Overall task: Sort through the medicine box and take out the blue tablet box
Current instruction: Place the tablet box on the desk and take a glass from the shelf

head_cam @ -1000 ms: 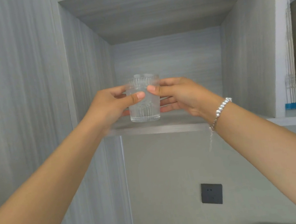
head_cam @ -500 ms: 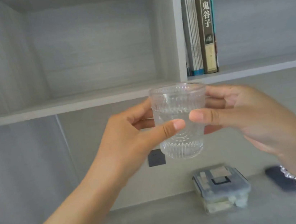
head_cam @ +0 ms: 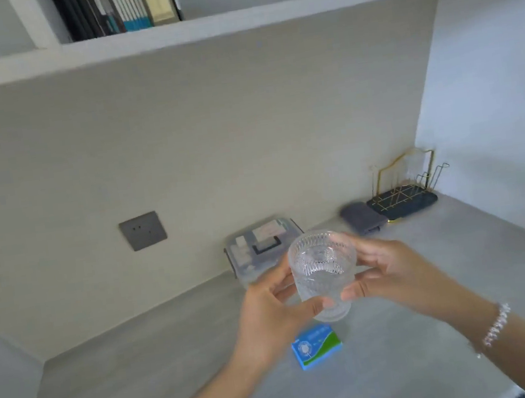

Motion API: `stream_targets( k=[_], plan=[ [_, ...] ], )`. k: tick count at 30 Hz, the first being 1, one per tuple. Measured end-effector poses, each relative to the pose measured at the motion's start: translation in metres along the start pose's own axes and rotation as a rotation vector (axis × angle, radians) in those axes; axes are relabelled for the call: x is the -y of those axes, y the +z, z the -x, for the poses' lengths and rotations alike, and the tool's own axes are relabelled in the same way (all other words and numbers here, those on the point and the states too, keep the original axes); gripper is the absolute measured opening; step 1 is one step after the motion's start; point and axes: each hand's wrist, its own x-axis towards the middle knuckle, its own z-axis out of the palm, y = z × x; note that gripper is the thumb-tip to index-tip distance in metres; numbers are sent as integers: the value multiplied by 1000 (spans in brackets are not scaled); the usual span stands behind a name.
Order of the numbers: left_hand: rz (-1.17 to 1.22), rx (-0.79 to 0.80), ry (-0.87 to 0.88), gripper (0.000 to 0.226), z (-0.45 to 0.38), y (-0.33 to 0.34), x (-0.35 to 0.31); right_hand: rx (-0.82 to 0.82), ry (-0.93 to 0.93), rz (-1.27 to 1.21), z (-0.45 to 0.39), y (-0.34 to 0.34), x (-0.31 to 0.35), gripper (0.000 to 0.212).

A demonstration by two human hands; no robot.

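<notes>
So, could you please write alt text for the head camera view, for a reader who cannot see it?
Both hands, left hand and right hand, hold a clear ribbed glass above a grey counter. A blue tablet box lies on the counter below it, and a lidded clear medicine box sits by the wall behind.

Bright, even daylight from the right; soft shadows; the whole frame slightly motion-blurred, with wide-angle bending at the edges.
</notes>
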Motion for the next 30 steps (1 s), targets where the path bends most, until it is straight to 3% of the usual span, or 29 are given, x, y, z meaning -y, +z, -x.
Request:
stream_targets(
  k=[8, 17, 30],
  plan=[
    [-25, 17, -210, 69, -40, 104, 99, 29, 188, 166, -11, -70, -127, 76],
    [-19, -50, -499, 75, -73, 160, 171, 86, 273, 225, -43, -97, -235, 74],
    [-149, -142, -652, 72, -81, 184, 219, 190, 315, 266, -65, -99, -294, 76]
  ],
)
